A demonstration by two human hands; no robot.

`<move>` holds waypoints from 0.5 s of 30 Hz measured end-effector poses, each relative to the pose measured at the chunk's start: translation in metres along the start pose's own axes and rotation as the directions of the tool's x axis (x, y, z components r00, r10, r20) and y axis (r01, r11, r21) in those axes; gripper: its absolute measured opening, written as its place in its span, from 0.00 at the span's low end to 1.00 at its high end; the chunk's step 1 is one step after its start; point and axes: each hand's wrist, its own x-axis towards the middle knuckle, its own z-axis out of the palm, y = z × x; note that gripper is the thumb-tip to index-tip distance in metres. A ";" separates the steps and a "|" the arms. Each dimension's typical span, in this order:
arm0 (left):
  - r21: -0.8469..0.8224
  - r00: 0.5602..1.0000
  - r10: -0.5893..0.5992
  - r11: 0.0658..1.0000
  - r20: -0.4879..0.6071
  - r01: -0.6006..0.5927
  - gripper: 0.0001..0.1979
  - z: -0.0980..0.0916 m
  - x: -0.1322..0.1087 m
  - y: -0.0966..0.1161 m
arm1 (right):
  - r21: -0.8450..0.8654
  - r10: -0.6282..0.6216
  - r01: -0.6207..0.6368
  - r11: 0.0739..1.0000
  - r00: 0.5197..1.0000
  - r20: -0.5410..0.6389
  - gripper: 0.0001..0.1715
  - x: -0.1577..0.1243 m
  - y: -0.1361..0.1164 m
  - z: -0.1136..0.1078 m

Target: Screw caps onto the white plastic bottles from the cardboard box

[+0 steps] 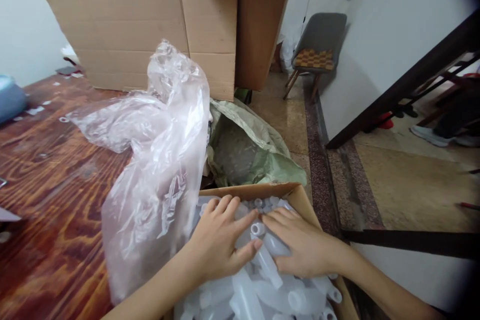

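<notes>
A small cardboard box [258, 191] at the bottom centre is full of several translucent white plastic bottles [262, 290]. My left hand [219, 242] lies flat on the bottles, fingers stretched out and together. My right hand [300, 245] lies flat beside it, fingertips touching one bottle [268, 262] that sits between both hands. Neither hand grips anything. A crumpled clear plastic bag [161, 160] stands up just left of the box and of my left forearm.
A dark wooden table [48, 180] fills the left. A large cardboard box [150, 25] stands at the back. A green sack [247, 150] lies behind the small box. At the right is tiled floor with a chair [318, 50] and a dark stair rail [397, 85].
</notes>
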 end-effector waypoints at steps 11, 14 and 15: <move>-0.129 0.997 0.037 0.991 0.072 -0.028 0.22 0.002 0.003 -0.011 | -0.072 0.044 -0.042 0.997 0.998 0.038 0.24 0.032 0.006 -0.053; -0.154 0.996 0.042 0.988 0.074 -0.030 0.22 0.002 0.002 -0.013 | -0.130 0.067 -0.065 0.989 0.998 0.012 0.20 0.057 0.009 -0.044; -0.160 0.997 0.039 0.987 0.071 -0.027 0.22 0.002 0.001 -0.014 | -0.149 0.073 -0.070 0.986 0.997 0.010 0.20 0.064 0.010 -0.037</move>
